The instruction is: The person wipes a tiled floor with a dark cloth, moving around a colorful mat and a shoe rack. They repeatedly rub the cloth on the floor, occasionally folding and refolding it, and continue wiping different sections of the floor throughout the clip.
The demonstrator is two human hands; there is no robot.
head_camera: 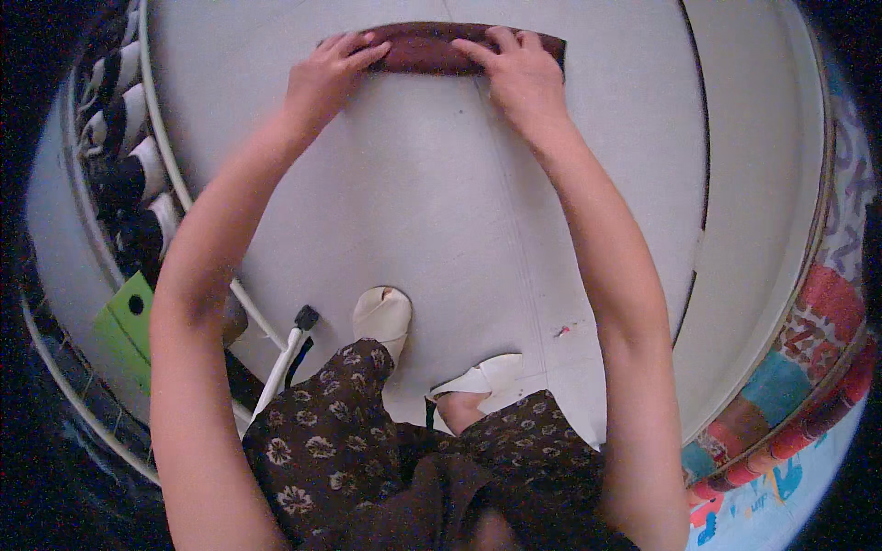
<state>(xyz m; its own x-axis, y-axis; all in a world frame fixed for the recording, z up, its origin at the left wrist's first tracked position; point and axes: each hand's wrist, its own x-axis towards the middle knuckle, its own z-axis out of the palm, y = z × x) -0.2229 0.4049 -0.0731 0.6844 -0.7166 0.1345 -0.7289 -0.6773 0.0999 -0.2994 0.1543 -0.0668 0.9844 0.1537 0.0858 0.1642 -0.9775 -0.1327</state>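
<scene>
Before me a folded dark maroon-brown cloth stretches as a wide, short band across the top of the view. Its left end is gripped by my left hand, thumb on the near face and fingers over the top edge. My right hand holds it near the right end in the same way, thumb pointing inwards. Both arms reach forward. The cloth hangs or lies over the pale floor; I cannot tell whether it touches anything below.
My feet wear cream slippers. On the left are a white metal frame, black-and-white items that are hard to make out, and a green panel with a dark hole. Colourful printed fabric lies along the right side.
</scene>
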